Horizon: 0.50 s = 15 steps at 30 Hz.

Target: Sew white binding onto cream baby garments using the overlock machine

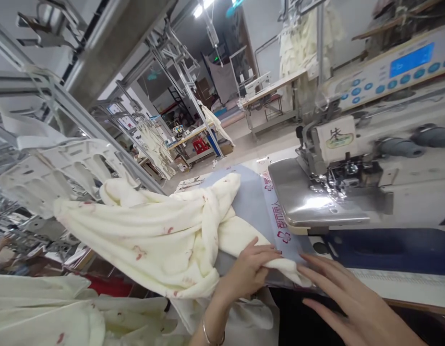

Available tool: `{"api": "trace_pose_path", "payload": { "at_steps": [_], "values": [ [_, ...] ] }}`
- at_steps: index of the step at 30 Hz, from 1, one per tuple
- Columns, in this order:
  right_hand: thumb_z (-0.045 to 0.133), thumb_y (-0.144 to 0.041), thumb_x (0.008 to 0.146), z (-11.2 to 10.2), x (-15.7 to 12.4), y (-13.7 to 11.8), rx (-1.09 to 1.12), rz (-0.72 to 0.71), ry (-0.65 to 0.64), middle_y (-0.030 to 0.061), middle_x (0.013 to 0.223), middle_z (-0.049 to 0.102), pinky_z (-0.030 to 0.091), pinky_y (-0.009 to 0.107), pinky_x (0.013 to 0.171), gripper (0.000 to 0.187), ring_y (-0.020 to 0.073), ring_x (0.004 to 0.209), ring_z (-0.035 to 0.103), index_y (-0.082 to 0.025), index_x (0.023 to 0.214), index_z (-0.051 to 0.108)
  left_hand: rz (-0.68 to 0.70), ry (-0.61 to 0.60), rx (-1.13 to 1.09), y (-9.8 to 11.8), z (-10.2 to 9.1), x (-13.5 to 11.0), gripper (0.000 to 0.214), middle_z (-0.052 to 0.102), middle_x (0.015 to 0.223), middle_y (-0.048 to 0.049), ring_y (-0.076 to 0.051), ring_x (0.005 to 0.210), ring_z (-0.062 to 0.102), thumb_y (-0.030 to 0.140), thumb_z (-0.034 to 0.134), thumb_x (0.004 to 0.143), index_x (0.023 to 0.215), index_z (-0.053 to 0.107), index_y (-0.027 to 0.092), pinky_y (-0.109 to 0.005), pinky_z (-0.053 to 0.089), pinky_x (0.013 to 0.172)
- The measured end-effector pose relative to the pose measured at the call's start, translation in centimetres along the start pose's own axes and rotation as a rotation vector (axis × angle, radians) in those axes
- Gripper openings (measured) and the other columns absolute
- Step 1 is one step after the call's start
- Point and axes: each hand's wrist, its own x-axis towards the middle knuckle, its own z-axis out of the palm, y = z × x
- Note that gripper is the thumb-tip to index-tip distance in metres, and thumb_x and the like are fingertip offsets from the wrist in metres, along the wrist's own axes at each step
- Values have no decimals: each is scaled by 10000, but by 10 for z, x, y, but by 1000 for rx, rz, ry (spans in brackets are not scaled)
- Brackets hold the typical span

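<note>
A pale cream printed garment (pixel 146 240) with small reddish motifs lies bunched over the table edge, its far end hooked on a white plastic hanger rack (pixel 74 168). My left hand (pixel 249 266), with a bracelet on its wrist, is closed around a narrow part of this cloth. Just right of it, my right hand (pixel 339 293) has its fingers stretched and apart. Its fingertips are beside the cloth's tip; whether they touch it I cannot tell. Above both hands stands a sewing machine (pixel 337 187) with a shiny metal work plate (pixel 301 202).
Clear plastic sheeting with red lettering (pixel 278 211) covers part of the grey-blue tabletop (pixel 253 192). More cream cloth (pixel 45 312) hangs at lower left. A slanted metal rail (pixel 110 53) crosses the upper left. A control panel (pixel 398 67) sits at upper right. Other sewing tables (pixel 276 86) stand behind.
</note>
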Motion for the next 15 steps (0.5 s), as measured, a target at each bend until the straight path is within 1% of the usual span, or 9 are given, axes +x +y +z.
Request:
{"api": "trace_pose_path", "payload": {
  "at_steps": [2,4,6,7,8,10,11,12,15],
  "values": [
    [516,-386,924,9,17,-7,77,41,-23,33,1137,646,547,257,846,278,170,1018,636,-249,1142,621,31,-8,46,-1,-8,6,258,687,994,-56,-173,994,622,37,445,823,992,602,152,-391,388,1086],
    [497,-407,926,11,30,-11,127,162,-17,21,927,676,551,233,684,243,146,808,661,-226,1002,638,40,-8,62,3,-17,9,194,667,912,-58,-191,903,616,68,485,811,958,578,154,-375,471,988],
    [514,-433,903,8,37,-11,177,300,-39,-15,701,635,476,197,483,252,110,563,603,-219,833,628,72,101,49,9,-20,7,279,650,996,-70,-207,963,596,104,550,800,1073,538,158,-392,460,999],
    [522,-446,890,5,38,-10,202,373,-45,-27,620,600,426,190,415,279,98,480,557,-213,761,609,102,221,45,13,-18,5,332,635,1048,-79,-214,999,582,125,588,795,1117,516,163,-403,446,1011],
    [527,-463,876,2,38,-9,233,442,-47,-32,558,564,389,186,373,312,94,426,519,-207,707,588,132,378,46,17,-13,1,344,625,1054,-79,-216,1006,573,131,618,790,1116,514,170,-407,443,1004],
    [518,-516,857,-2,35,-7,323,564,-55,-22,516,542,401,185,367,380,105,414,518,-196,658,569,172,689,58,26,5,-6,271,615,969,-70,-210,938,567,131,654,787,1029,542,177,-374,478,901],
    [503,-546,856,-3,33,-7,379,614,-67,-13,521,548,431,190,386,417,116,432,535,-191,646,566,173,778,65,30,18,-10,219,608,926,-66,-207,901,564,143,654,799,990,552,177,-351,486,839],
    [481,-574,859,-4,32,-7,434,658,-76,-2,540,561,463,198,415,453,127,460,557,-186,642,566,154,809,67,34,32,-13,170,601,891,-63,-205,868,562,170,644,821,968,561,177,-335,485,792],
    [448,-640,848,-4,28,-7,508,772,-27,31,657,623,527,220,518,504,155,584,617,-179,695,582,-1,721,69,40,69,-19,152,598,891,-82,-228,842,564,311,564,895,962,573,175,-339,470,724]
  ]
}}
